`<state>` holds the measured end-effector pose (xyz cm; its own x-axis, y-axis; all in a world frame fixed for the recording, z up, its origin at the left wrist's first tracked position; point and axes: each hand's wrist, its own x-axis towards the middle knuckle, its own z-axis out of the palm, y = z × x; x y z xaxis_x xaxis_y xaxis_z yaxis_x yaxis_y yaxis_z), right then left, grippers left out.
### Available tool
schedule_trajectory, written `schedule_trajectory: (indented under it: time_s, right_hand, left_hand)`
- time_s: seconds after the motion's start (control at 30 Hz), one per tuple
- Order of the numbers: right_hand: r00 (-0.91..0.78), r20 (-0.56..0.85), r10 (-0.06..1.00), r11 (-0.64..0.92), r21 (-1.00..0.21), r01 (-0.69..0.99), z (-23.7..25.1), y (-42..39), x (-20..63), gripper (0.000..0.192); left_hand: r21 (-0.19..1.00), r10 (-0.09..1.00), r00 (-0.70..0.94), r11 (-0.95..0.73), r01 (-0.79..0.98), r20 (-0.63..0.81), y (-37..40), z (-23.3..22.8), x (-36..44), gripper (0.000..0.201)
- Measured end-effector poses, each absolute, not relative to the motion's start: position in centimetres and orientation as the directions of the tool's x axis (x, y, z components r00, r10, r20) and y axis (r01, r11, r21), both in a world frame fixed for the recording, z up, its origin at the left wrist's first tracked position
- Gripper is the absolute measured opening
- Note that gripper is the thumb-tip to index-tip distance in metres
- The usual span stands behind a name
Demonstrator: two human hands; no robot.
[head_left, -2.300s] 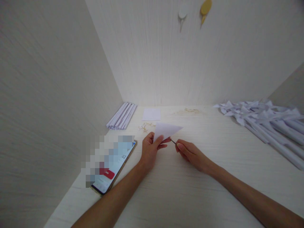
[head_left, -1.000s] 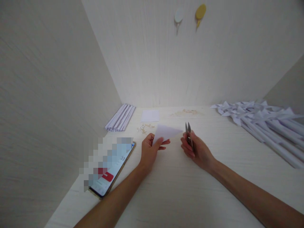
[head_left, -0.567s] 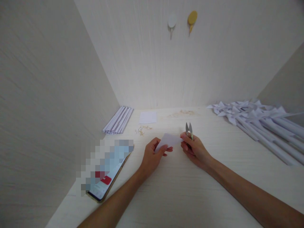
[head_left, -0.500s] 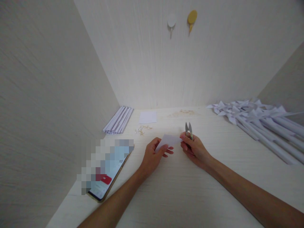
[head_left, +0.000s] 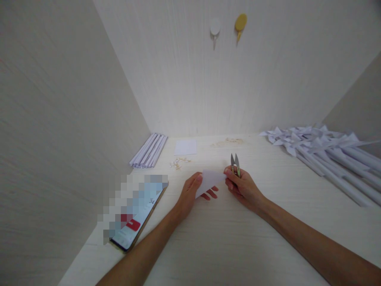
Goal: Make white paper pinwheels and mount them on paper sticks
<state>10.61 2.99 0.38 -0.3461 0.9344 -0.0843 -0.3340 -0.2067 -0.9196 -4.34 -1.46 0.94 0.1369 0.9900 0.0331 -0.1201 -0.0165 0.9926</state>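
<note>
The left hand (head_left: 190, 193) pinches a folded white paper (head_left: 210, 180) by its left edge, thumb on top and fingers beneath, just above the table (head_left: 226, 238). The right hand (head_left: 242, 186) is clenched around small snips (head_left: 235, 163), whose twin blades stand up past the knuckles, pointing away from the person; its thumb and forefinger also touch the paper's right tip, so the sheet spans the gap between the two hands.

At the near left a phone (head_left: 135, 222) lies flat by the left wall, its screen partly blurred, with a red button showing. Farther back on the left a bundle of rolled white sticks (head_left: 149, 150) rests against the wall. Right of that, a square white sheet (head_left: 185, 147) lies flat, with a scatter of small tan bits (head_left: 179, 162) just near of it. More tan bits (head_left: 228, 141) sit along the far edge, behind the snips. On the back wall hang a white hook (head_left: 214, 28) and a yellow hook (head_left: 240, 23), side by side. At the far right, a heap of paper pinwheels (head_left: 321, 149) covers the table, their white sticks running toward the near right.
</note>
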Motion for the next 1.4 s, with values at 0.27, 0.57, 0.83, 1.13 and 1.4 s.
schedule_trajectory:
  time_s: [0.27, 0.57, 0.83, 1.13, 1.4]
  right_hand:
    - [-0.354, -0.076, 0.932, -0.201, -0.922, -0.330, 0.50, 3.00, 10.65, 0.024]
    - [-0.359, -0.079, 0.930, -0.213, -0.912, -0.352, 0.67, 2.93, 10.67, 0.022]
    - [-0.356, -0.059, 0.933, -0.193, -0.915, -0.353, 0.70, 2.86, 10.66, 0.021]
    - [-0.393, -0.048, 0.918, -0.206, -0.906, -0.370, 0.38, 2.93, 10.93, 0.014]
    - [-0.373, -0.073, 0.925, -0.227, -0.893, -0.389, 0.55, 2.86, 10.87, 0.015]
  left_hand:
    - [0.987, 0.985, 0.172, 0.024, -0.159, 0.004, -1.20, 0.75, -4.64, 0.031]
    - [0.991, 0.982, 0.187, 0.037, -0.128, -0.013, -1.06, 0.49, -4.72, 0.026]
    - [0.997, 0.993, 0.108, 0.057, -0.058, -0.051, -1.01, 0.61, -4.32, 0.023]
    - [0.988, 0.996, 0.046, 0.083, -0.132, -0.078, -0.98, 0.58, -4.43, 0.022]
    - [0.984, 0.995, 0.038, 0.101, -0.148, -0.097, -0.96, 0.29, -4.59, 0.023]
